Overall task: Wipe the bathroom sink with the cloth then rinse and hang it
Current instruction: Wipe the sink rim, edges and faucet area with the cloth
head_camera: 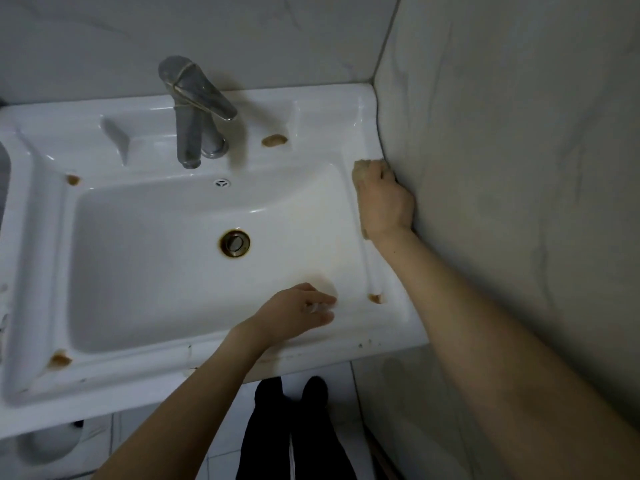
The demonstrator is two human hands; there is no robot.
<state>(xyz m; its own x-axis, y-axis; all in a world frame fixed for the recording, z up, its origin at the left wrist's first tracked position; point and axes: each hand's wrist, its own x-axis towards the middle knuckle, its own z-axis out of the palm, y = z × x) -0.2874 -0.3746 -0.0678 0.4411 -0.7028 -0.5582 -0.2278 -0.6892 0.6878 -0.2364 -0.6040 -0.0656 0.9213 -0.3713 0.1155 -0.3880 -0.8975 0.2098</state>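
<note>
A white ceramic sink [145, 258] fills the view, with a metal faucet [194, 105] at the back and a rust-ringed drain [235, 243] in the basin. My right hand [384, 202] presses a beige cloth [362, 168] onto the sink's right rim, tight against the wall; only the cloth's edges show around the fingers. My left hand [294, 313] rests on the front right of the basin, fingers loosely apart, holding nothing that I can see. Brown smudges sit on the rim at back right [274, 140], front right [375, 298], back left [73, 180] and front left [59, 359].
A marbled tile wall [502, 168] runs close along the sink's right side, and another stands behind the faucet. Below the front edge I see my dark trousers [294, 434] and a pale tiled floor [214, 459].
</note>
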